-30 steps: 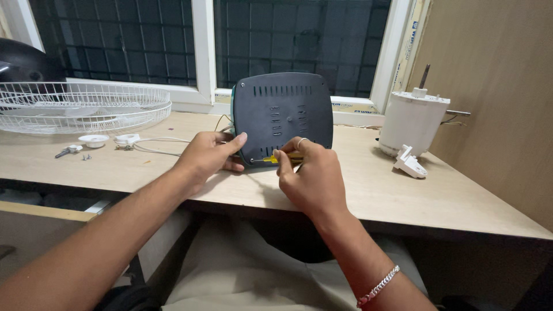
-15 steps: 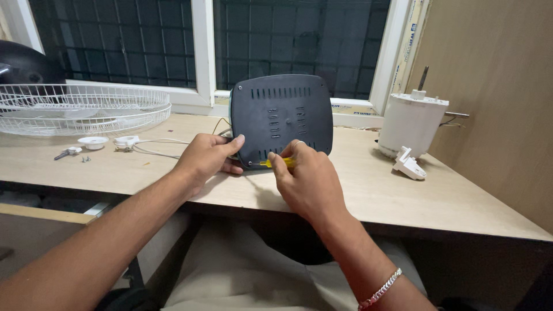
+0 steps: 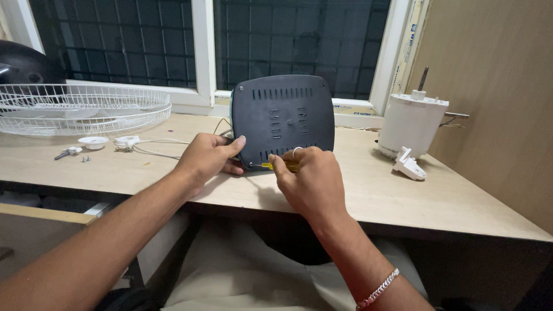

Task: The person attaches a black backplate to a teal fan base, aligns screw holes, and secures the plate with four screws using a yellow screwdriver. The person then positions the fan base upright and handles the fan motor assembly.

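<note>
Light wooden tabletop (image 3: 403,196) carries everything. White wire fan guard (image 3: 80,106) lies flat far left, white cylindrical motor housing with a metal shaft (image 3: 410,124) far right with a small white plastic clip (image 3: 410,164) in front — parked well apart from the work, we judge.

Dark grey vented plastic base cover (image 3: 282,118) stands upright on its edge at centre, back face toward us, likely so the lower-left screw is reachable.

Our left hand (image 3: 204,158) clamps the cover's left edge, thumb on the face — bracing it. Right hand (image 3: 308,178) is closed around a yellow-handled screwdriver (image 3: 271,166), tip at that screw.

Loose small screws (image 3: 86,158) sit far left.
</note>
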